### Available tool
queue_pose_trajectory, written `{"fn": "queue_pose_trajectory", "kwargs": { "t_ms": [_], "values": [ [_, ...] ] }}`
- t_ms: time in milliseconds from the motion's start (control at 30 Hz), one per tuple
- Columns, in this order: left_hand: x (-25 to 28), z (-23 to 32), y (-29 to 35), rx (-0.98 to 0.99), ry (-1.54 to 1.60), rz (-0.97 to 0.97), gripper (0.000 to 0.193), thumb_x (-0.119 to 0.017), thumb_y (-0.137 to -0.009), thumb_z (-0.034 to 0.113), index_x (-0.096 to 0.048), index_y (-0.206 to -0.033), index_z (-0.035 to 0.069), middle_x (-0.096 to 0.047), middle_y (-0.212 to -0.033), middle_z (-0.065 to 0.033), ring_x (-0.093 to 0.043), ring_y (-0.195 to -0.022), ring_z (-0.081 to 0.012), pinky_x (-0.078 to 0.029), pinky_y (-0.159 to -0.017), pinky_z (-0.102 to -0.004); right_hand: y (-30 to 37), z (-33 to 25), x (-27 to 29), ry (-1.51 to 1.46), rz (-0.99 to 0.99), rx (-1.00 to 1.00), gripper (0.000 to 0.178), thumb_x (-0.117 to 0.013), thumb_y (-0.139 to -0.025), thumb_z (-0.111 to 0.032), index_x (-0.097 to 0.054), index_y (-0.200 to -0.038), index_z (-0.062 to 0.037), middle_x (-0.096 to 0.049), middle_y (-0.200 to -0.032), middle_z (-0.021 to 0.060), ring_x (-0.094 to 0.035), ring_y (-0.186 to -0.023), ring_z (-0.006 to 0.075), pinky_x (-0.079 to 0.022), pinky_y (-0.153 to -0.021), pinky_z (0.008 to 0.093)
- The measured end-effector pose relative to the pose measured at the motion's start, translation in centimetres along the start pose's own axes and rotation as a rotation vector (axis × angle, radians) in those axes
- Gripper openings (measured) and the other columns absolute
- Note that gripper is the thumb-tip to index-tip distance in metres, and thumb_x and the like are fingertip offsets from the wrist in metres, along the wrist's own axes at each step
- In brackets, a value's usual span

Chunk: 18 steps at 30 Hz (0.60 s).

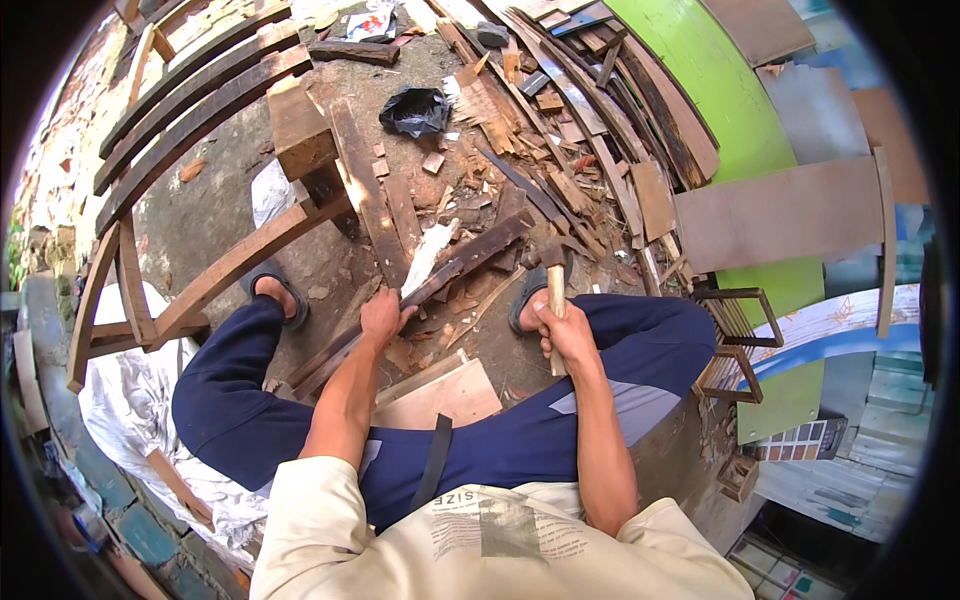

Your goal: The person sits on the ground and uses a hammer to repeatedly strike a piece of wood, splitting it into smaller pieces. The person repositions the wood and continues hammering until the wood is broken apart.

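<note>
My right hand is wrapped around the wooden handle of a claw hammer. The hammer stands nearly upright, its metal head above my fist, close to the right shoe. A long dark wooden strip slants across the ground between my legs. My left hand closes on that strip near its middle, and the fingers' undersides are hidden. Just beyond this hand lies a splintered pale piece of wood. Nearer my lap rests a light wooden board.
A curved wooden frame with dark slats stands at the left, by a wooden block. Scrap planks pile up at the far right beside a green panel. A black plastic bag lies ahead. White sacking is at the left.
</note>
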<state>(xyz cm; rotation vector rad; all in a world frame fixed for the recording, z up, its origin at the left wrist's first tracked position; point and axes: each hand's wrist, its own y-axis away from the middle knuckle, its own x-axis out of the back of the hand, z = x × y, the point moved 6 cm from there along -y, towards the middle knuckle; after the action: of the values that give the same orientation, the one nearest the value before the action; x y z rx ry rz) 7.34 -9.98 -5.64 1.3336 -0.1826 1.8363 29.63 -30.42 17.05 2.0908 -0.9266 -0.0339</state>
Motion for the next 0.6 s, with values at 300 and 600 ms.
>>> {"fn": "queue_pose_trajectory", "kwargs": {
  "t_ms": [300, 600],
  "values": [
    [2.2, -2.7, -0.8, 0.315, 0.117, -0.114, 0.091, -0.062, -0.079, 0.075, -0.06, -0.127, -0.002, -0.061, -0.13, -0.0218, -0.056, -0.125, -0.0385, -0.045, -0.104, -0.0489, -2.6, 1.8, 0.5, 0.016, -0.009, -0.09, 0.022, -0.064, -0.099, -0.026, -0.056, -0.087, -0.0094, -0.048, -0.067, -0.0021, -0.044, -0.049, 0.0092, -0.037, -0.043, 0.0274],
    [-0.3, -7.8, 1.4, 0.363, 0.254, -0.46, 0.117, -0.063, -0.067, 0.087, -0.06, -0.128, -0.012, -0.062, -0.127, -0.0322, -0.059, -0.123, -0.0418, -0.045, -0.104, -0.0476, -3.3, 2.1, 1.9, -0.063, 0.035, -0.106, 0.025, -0.068, -0.096, -0.027, -0.056, -0.094, -0.0049, -0.053, -0.067, 0.0017, -0.052, -0.048, 0.0128, -0.043, -0.042, 0.0313]
  ]
}}
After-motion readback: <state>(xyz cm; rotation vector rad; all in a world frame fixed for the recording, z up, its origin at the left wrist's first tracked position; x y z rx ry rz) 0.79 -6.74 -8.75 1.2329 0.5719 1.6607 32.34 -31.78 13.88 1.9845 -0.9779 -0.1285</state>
